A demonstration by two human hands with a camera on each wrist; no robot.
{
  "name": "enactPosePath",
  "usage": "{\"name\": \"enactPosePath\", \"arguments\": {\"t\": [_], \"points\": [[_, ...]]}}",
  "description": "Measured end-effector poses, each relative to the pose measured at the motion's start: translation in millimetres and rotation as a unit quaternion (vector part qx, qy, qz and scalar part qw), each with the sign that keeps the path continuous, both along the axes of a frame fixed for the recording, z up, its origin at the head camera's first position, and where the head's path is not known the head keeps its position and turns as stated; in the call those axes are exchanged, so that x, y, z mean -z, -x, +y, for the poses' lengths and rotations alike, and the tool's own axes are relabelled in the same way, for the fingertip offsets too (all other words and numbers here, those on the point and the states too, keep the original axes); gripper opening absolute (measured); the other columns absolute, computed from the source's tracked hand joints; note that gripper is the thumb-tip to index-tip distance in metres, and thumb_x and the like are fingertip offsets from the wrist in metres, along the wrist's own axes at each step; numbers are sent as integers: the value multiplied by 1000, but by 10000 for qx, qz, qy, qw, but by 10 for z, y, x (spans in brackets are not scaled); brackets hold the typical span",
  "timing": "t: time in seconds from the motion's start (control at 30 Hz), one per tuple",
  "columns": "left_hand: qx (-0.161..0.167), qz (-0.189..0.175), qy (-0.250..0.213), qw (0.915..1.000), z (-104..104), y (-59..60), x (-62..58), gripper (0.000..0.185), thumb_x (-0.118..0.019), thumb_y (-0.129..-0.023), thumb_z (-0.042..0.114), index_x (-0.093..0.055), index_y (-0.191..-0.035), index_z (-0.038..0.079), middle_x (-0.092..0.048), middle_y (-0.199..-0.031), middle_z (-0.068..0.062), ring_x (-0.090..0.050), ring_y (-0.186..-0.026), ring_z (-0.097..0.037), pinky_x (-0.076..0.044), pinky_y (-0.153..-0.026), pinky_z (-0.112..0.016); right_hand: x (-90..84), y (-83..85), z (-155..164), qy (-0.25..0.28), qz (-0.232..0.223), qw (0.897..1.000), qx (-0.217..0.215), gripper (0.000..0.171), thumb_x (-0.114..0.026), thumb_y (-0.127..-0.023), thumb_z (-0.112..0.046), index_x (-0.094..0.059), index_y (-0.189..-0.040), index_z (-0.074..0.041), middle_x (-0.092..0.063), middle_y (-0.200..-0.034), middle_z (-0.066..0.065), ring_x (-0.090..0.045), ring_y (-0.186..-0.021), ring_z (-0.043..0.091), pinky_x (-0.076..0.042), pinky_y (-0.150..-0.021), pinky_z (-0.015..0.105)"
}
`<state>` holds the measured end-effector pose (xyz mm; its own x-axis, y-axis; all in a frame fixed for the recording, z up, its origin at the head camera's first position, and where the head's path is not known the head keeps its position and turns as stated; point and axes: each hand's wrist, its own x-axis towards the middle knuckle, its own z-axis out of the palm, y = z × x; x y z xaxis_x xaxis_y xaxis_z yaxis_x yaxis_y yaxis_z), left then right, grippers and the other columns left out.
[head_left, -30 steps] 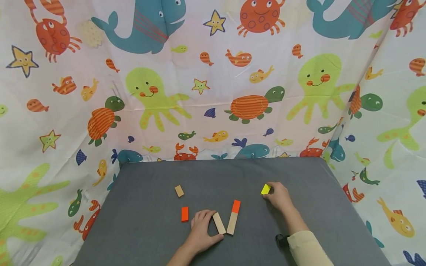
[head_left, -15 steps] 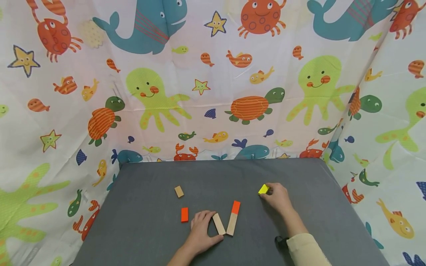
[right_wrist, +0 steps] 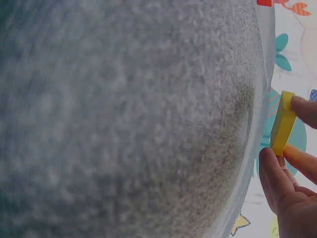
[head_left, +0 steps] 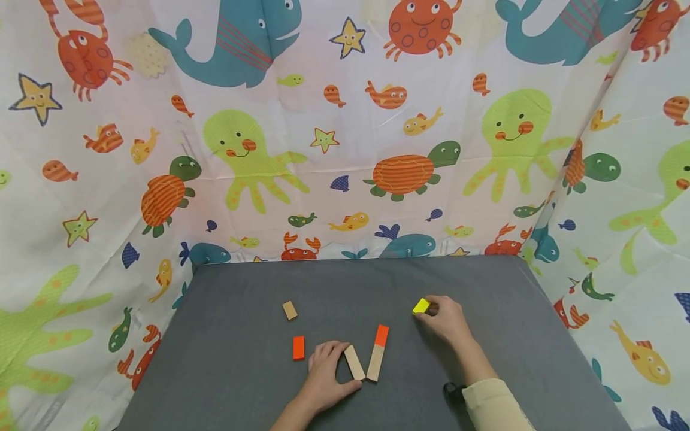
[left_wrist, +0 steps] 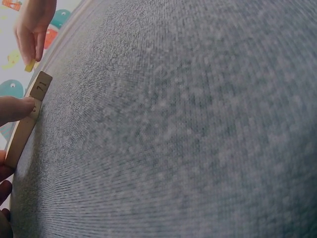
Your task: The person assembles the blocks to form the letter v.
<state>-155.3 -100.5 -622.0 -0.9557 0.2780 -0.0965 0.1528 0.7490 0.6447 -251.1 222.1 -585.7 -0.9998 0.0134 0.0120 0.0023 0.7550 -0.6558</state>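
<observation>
My right hand (head_left: 446, 322) pinches a yellow block (head_left: 421, 306) between thumb and fingers, above the right part of the table. The right wrist view shows the yellow block (right_wrist: 283, 124) held by its two ends. My left hand (head_left: 326, 372) holds a plain wooden block (head_left: 354, 363), thumb at its near end and fingers at its far end. In the left wrist view the thumb (left_wrist: 19, 108) presses on that block's end. A second wooden block (head_left: 375, 363) meets it in a V shape, and an orange block (head_left: 381, 335) continues its far end.
Left of my left hand lie another orange block (head_left: 299, 348) and a short wooden block (head_left: 290, 310). A grey cloth covers the table (head_left: 237, 359). Behind it hangs a curtain (head_left: 345, 197) printed with sea animals.
My right hand has moved a little to the left with the yellow block. My left hand and the blocks on the table stay where they were.
</observation>
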Motion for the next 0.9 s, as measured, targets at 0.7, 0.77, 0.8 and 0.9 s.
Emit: {"name": "enactPosePath", "arguments": {"t": [0.7,0.77,0.8,0.9], "points": [[12,126,-45,9999,-9,-20,-20,81,-81,-76,56,-54,-143,18,-51,-139,-5,-38,-132,-32,-28,-105,-69,-112,-10,-119,291,116,9993,-185,50,-83,-84,-20,-66,-124,3,-64,-118,19,-69,-102,31,-56,-91,47],[12,97,-24,9999,-7,-17,-21,81,-81,-76,56,-54,-143,19,-51,-139,-5,-38,-131,-31,-29,-105,-69,-119,-13,-129,325,115,9991,-230,50,-83,-84,-20,-65,-125,3,-64,-118,19,-69,-103,31,-56,-92,47],[13,83,-10,10000,-5,-16,-24,81,-81,-76,56,-54,-143,19,-51,-139,-5,-38,-131,-31,-29,-105,-69,-122,-15,-134,333,122,9990,-261,50,-83,-84,-20,-65,-125,3,-64,-119,19,-69,-103,31,-56,-92,47],[19,46,-5,10000,-1,-12,-32,81,-81,-76,56,-54,-143,19,-51,-138,-5,-38,-131,-31,-29,-105,-68,-136,-16,-160,408,130,9985,-338,51,-84,-83,-19,-65,-124,3,-64,-119,19,-69,-103,32,-56,-91,47]]}}
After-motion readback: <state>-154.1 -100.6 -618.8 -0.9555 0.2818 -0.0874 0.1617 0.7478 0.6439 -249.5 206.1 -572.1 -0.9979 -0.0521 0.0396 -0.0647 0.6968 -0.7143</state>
